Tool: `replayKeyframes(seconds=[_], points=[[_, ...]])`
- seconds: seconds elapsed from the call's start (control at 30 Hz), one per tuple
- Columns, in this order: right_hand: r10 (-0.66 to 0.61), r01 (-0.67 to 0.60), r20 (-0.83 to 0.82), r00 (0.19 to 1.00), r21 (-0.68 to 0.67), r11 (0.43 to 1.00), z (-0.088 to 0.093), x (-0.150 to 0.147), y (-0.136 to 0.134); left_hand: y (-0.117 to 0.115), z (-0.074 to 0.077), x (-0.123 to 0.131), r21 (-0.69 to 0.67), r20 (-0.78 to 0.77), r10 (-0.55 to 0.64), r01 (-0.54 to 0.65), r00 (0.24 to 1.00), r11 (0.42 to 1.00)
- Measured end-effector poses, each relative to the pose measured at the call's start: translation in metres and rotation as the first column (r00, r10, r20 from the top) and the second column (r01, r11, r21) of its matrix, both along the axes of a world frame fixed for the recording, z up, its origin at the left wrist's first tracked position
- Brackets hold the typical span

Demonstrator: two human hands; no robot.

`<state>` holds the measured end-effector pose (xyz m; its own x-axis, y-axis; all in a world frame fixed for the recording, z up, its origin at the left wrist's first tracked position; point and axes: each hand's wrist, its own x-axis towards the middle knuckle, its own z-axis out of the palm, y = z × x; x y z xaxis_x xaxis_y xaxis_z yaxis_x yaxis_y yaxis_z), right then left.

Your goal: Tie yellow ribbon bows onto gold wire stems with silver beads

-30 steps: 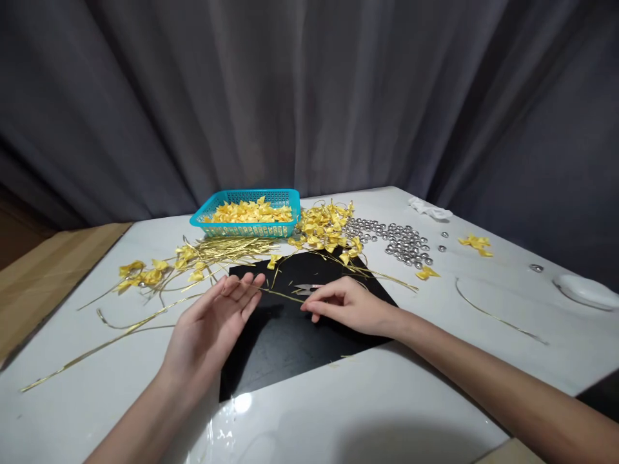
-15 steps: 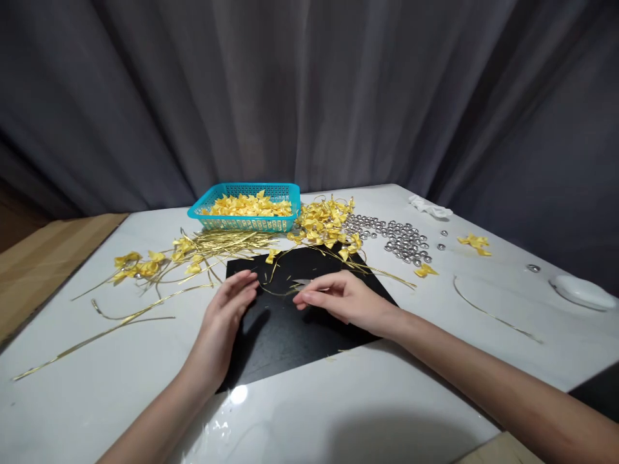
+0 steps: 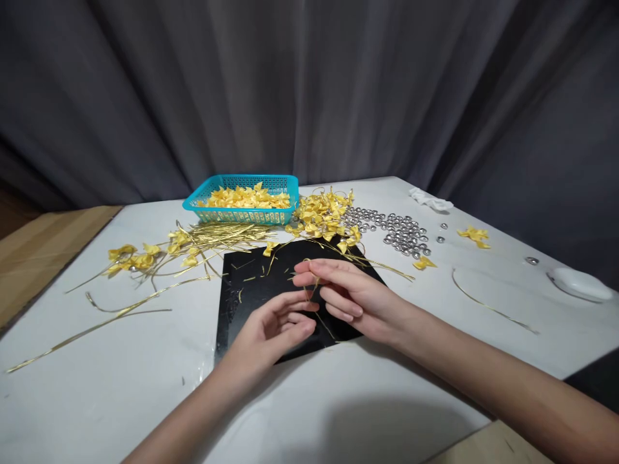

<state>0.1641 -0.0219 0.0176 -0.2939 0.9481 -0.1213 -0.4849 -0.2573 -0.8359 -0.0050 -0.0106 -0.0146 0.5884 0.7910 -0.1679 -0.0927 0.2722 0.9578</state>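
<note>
Over the black mat (image 3: 251,283) my two hands meet. My right hand (image 3: 345,293) pinches a thin gold wire (image 3: 319,316) between thumb and fingers near its top. My left hand (image 3: 275,328) curls its fingers round the same wire just below. The wire's loose end trails down across the mat. Small gold offcuts lie scattered on the mat.
A teal basket (image 3: 242,216) of yellow bows stands behind the mat. Loose yellow bows (image 3: 324,222), a bundle of gold wires (image 3: 217,238) and several silver beads (image 3: 401,232) lie around it. A white dish (image 3: 580,283) sits far right, and a white cloth (image 3: 430,200) at the back.
Both hands came together over the mat's middle and lifted the gold wire off it. The left hand went from flat and open to curled on the wire.
</note>
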Motion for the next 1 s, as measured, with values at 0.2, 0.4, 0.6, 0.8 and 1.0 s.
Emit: replayKeyframes(seconds=[0.2, 0.4, 0.6, 0.8, 1.0], points=[[0.004, -0.006, -0.032, 0.999, -0.04, 0.999, -0.001, -0.003, -0.001, -0.006, 0.008, 0.003, -0.045, -0.078, 0.003, -0.007, 0.997, 0.999], [0.003, -0.01, -0.067, 0.998, -0.106, 0.994, -0.002, -0.005, -0.005, -0.009, 0.006, 0.006, -0.056, -0.089, 0.091, -0.096, 0.992, 0.994], [-0.018, 0.01, -0.057, 0.998, -0.135, 0.991, -0.003, -0.003, -0.003, -0.005, 0.007, 0.002, -0.015, -0.089, 0.115, -0.117, 0.989, 0.993], [-0.037, 0.028, -0.049, 0.998, -0.176, 0.984, -0.005, 0.003, 0.004, -0.001, 0.006, -0.004, -0.005, -0.112, 0.192, -0.194, 0.975, 0.981], [-0.028, 0.03, 0.012, 1.0, -0.182, 0.983, -0.006, 0.006, 0.005, 0.007, 0.002, -0.011, 0.129, -0.183, 0.422, -0.404, 0.888, 0.905]])
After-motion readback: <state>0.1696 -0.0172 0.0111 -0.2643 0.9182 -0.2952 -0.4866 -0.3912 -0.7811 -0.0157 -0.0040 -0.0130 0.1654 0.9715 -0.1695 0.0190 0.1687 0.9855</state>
